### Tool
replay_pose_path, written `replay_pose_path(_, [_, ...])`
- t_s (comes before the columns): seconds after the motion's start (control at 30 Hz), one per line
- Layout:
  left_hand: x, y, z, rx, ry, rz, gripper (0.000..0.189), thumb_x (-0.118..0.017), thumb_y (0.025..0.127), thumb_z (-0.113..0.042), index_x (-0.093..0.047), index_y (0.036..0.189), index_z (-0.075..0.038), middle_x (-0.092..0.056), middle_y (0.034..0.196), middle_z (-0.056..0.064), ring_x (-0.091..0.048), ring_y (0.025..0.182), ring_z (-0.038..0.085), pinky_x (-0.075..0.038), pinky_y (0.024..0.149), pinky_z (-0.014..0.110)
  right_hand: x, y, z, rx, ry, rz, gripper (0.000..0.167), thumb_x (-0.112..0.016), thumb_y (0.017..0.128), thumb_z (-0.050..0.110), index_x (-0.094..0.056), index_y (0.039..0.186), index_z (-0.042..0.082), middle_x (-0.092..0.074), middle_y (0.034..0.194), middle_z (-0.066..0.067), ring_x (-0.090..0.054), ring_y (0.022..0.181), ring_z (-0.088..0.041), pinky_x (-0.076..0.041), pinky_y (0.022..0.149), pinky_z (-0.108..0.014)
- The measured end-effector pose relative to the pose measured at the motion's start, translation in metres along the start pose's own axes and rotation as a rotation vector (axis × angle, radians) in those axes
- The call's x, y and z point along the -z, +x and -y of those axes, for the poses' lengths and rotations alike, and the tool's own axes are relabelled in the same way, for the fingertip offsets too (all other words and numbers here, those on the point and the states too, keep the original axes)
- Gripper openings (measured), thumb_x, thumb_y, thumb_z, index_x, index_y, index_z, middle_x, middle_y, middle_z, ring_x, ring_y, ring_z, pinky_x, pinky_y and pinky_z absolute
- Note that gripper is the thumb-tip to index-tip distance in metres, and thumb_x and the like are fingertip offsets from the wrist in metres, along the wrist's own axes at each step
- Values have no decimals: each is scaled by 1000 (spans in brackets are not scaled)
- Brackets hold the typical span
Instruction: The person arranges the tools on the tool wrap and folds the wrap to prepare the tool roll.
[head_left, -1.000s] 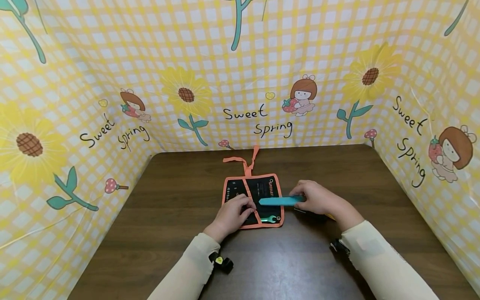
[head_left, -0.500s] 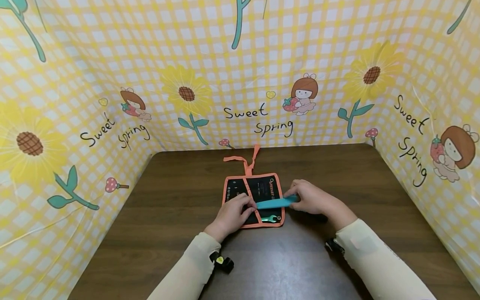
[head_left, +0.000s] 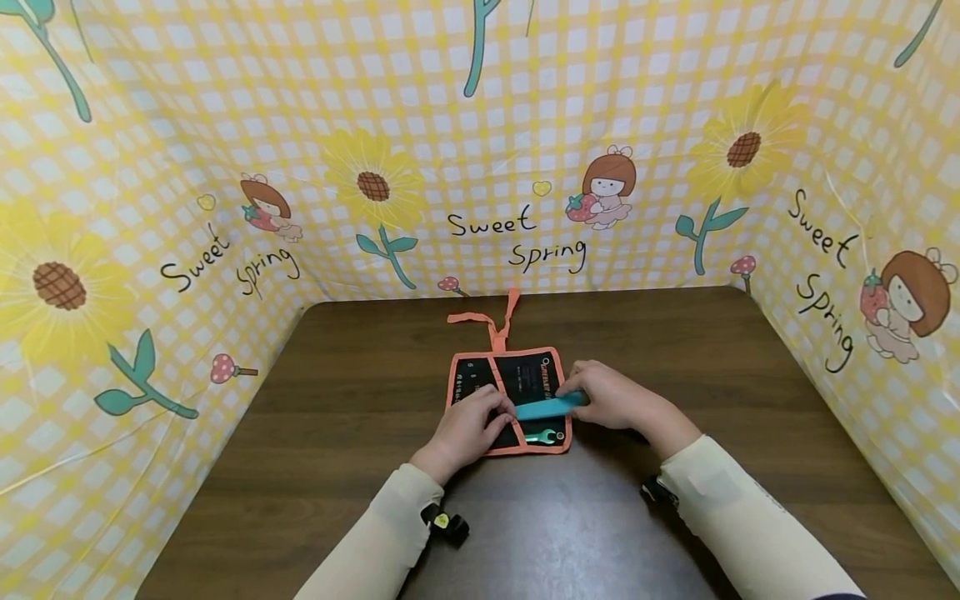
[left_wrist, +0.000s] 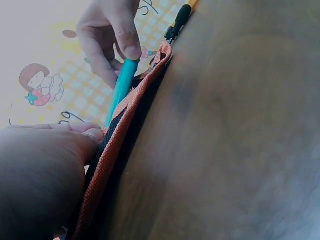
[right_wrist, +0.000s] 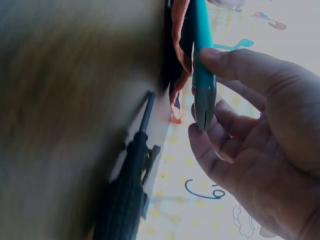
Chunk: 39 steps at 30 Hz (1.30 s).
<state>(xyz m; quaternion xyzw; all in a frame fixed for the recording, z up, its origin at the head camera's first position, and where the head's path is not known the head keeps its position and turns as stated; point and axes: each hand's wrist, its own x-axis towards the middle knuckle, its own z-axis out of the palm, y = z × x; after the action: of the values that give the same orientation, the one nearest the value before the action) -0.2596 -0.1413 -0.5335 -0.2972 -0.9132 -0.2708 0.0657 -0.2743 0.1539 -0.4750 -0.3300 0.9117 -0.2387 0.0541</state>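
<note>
Reading "Sweet Spring" 3 times on the yellow-and-white checked cloth [head_left: 420, 92]; showing red lettering, too small to read surely, on the black fabric pouch with orange trim [head_left: 529, 380]. Clamping a long teal tool with a grey metal tip [head_left: 543, 407] between thumb and fingers of the right hand [head_left: 618, 398], close to that tip. Reaching over the pouch to just beside the fingertips of the left hand [head_left: 467, 425], pinched together on an orange-trimmed pocket edge.

Brown table [head_left: 300, 467], yellow checked cloth [head_left: 480, 142] behind it, printed sunflowers [head_left: 372, 187], cartoon figures [head_left: 606, 188], "Sweet Spring" lettering [head_left: 546, 255]
</note>
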Motion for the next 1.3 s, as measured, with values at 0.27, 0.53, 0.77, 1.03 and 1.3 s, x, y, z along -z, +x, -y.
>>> replay_pose_path(0.27, [-2, 0, 1, -13, 0, -5, 4, -69, 104, -31, -72, 104, -29, -56, 97, -16, -56, 84, 4, -50, 74, 29, -6, 10, 9, 9, -36, 29, 28, -85, 88, 10, -80, 115, 12, -64, 106, 0, -54, 95, -18, -48, 84, -37])
replay_pose_path(0.53, [-2, 1, 2, -9, -2, -5, 5, -67, 105, -32, -71, 104, -29, -57, 99, -16, -57, 86, 4, -52, 77, 30, -11, 21, 17, 49, -65, 47, 27, -84, 88, 9, -79, 115, 8, -65, 105, -3, -57, 96, -19, -51, 84, -37])
replay_pose_path(0.77, [-3, 1, 2, 1, 11, 10, 4, -66, 106, -31, -69, 104, -30, -57, 100, -16, -57, 86, 3, -51, 77, 30, -15, 22, 17, 9, -63, 54, 28, -84, 89, 11, -79, 117, 10, -66, 110, -5, -60, 104, -25, -52, 88, -43])
replay_pose_path(1.03, [-3, 1, 1, -2, 18, -4, 3, -67, 105, -32, -69, 103, -31, -56, 98, -17, -56, 84, 3, -50, 75, 29, -12, 12, 8, -41, -66, 30, 34, -89, 85, 16, -78, 118, 15, -63, 110, -1, -59, 97, -19, -51, 87, -41])
replay_pose_path(1.3, [-2, 0, 1, 8, 14, 8, 4, -66, 106, -30, -70, 103, -30, -56, 98, -16, -56, 85, 4, -50, 75, 30, -3, -1, -7, -37, 16, 11, 21, -85, 88, 11, -76, 107, 15, -64, 96, 1, -59, 87, -19, -50, 80, -37])
